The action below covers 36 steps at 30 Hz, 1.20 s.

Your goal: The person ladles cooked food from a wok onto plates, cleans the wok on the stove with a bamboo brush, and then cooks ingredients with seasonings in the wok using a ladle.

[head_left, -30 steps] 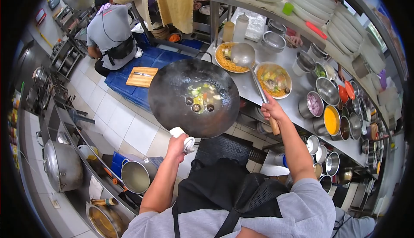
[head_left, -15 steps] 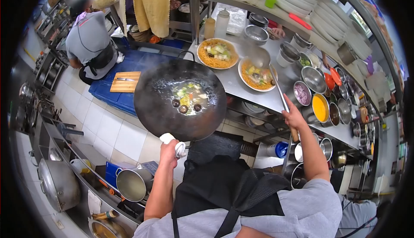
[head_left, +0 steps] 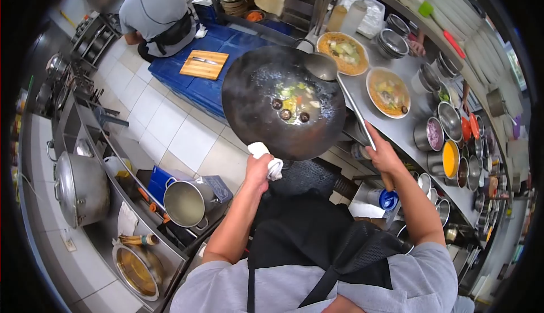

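Note:
A large black wok (head_left: pixel 249 111) hangs over the floor, between the blue surface and the steel counter. Broth, vegetables and dark mushrooms (head_left: pixel 297 94) lie in its middle, with steam around them. My left hand (head_left: pixel 259 172) is closed round a folded white cloth (head_left: pixel 271 163) at the wok's near rim; the handle beneath is hidden. In my right hand (head_left: pixel 383 149) is the long handle of a ladle (head_left: pixel 322 66), whose bowl is over the wok's far right rim. Beyond it sit two plates of noodles with vegetables, the far plate (head_left: pixel 367 66) and the near plate (head_left: pixel 401 113).
On the steel counter (head_left: pixel 371 121) stand metal bowls, sliced onion (head_left: pixel 434 133), a yellow liquid (head_left: pixel 450 159) and squeeze bottles (head_left: pixel 354 17). A cutting board (head_left: pixel 204 64) with a knife lies on the blue surface. A co-worker (head_left: pixel 156 15) is at far left; pots stand lower left.
The ladle bowl has moved left from above the near noodle plate to the wok's rim. The whole view has shifted, with the scene appearing further right and up. My left hand stays at the wok.

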Each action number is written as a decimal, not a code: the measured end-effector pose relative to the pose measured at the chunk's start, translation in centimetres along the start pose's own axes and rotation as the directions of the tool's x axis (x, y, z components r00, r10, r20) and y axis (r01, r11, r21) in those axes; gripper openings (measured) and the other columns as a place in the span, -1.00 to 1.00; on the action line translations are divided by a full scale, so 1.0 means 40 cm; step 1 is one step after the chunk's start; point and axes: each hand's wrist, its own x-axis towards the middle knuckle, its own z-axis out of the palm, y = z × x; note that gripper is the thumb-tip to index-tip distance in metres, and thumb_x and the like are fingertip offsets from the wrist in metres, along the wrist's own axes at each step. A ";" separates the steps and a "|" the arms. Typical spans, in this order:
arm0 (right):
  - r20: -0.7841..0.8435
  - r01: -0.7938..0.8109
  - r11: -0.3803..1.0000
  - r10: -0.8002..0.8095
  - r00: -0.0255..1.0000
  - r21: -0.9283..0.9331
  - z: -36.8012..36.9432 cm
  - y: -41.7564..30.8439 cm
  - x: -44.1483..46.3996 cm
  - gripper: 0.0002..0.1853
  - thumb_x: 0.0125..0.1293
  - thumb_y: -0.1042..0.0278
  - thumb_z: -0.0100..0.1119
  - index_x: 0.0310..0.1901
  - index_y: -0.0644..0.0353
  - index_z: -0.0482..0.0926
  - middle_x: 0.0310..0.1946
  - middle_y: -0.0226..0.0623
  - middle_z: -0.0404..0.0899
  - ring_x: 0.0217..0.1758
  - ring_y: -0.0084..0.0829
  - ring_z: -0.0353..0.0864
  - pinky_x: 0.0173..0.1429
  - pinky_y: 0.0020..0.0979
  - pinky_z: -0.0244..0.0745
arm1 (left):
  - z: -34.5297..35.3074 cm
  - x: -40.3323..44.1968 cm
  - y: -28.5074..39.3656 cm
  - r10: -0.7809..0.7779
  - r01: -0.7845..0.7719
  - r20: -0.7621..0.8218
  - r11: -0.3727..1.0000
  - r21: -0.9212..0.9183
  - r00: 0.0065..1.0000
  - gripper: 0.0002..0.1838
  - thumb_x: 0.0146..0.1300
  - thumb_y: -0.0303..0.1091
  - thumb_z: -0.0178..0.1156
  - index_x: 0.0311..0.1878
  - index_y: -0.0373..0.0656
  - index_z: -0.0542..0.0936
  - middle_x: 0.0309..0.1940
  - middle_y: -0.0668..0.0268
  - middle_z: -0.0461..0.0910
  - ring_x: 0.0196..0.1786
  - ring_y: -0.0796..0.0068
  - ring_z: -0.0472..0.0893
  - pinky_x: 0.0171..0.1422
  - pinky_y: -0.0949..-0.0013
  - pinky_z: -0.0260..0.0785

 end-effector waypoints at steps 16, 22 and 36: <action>0.339 0.084 0.972 -0.005 0.941 -0.220 0.105 -0.230 0.125 -0.10 0.30 0.44 0.02 0.57 -0.08 -0.26 -0.27 0.41 0.58 -0.11 0.34 0.57 0.08 0.16 0.37 | -0.183 -0.190 0.001 0.077 -0.129 -0.282 0.976 -0.173 0.956 -0.86 0.07 -0.59 0.09 -0.27 -0.22 0.45 -0.47 0.32 0.47 -0.50 0.45 0.54 -0.49 0.29 0.40; 0.758 -0.340 0.903 0.024 0.652 0.263 0.224 -0.330 0.110 -0.12 0.37 0.55 -0.06 0.59 -0.23 -0.25 -0.54 -0.42 0.27 -0.68 -0.58 0.28 -0.57 -0.47 0.32 | -0.208 -0.068 -0.049 0.213 -0.216 -0.403 0.976 0.039 0.890 -0.81 0.01 -0.60 0.11 -0.26 -0.22 0.43 -0.42 0.31 0.47 -0.42 0.44 0.51 -0.38 0.31 0.37; 0.805 -0.910 -0.050 -0.448 0.388 0.411 0.264 -0.189 -0.029 -0.16 0.49 0.45 0.00 0.59 -0.37 -0.25 -0.48 -0.43 0.25 -0.67 -0.80 0.18 -0.62 -0.66 0.19 | -0.264 -0.141 -0.051 -0.009 -0.033 -0.264 0.988 -0.153 0.964 -0.87 0.15 -0.57 0.12 -0.24 -0.17 0.43 -0.49 0.32 0.50 -0.52 0.42 0.58 -0.48 0.32 0.45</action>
